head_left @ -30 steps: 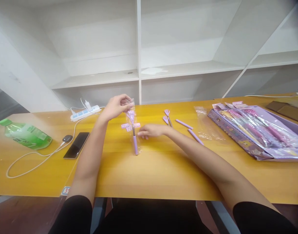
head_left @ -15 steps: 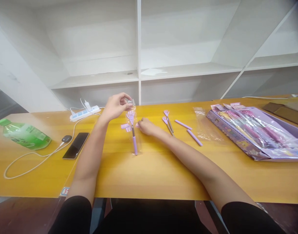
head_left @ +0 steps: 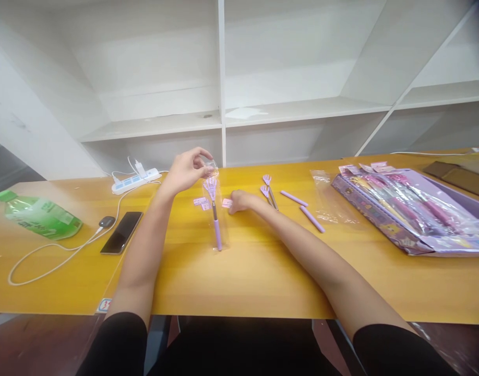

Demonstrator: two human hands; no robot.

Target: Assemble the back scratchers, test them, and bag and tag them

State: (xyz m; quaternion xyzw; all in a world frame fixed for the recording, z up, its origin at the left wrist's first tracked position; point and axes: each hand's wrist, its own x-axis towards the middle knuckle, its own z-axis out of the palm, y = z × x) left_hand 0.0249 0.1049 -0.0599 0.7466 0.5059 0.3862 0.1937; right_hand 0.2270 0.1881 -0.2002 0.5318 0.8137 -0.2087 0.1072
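My left hand (head_left: 190, 168) pinches the top of a clear plastic bag (head_left: 211, 169). Inside that bag is a purple back scratcher (head_left: 215, 214) with a claw head, a metal shaft and a purple handle, its head toward the shelves. Just right of the bag, my right hand (head_left: 239, 201) is closed on a small pink label card (head_left: 227, 203). More label cards (head_left: 202, 203) lie by the bag's left side. Beyond my right hand are two purple claw heads on metal rods (head_left: 267, 189) and two loose purple handles (head_left: 312, 219).
On the right stands a purple display box (head_left: 372, 214) full of bagged scratchers, with clear bags (head_left: 329, 198) beside it. To the left are a phone (head_left: 122, 233), a white cable, a power strip (head_left: 135, 181) and a green bottle (head_left: 42, 216). White shelving (head_left: 223, 78) rises behind the table.
My right hand has closed on the pink label card and drawn it slightly right, away from the other cards. My left hand keeps hold of the bag's top.
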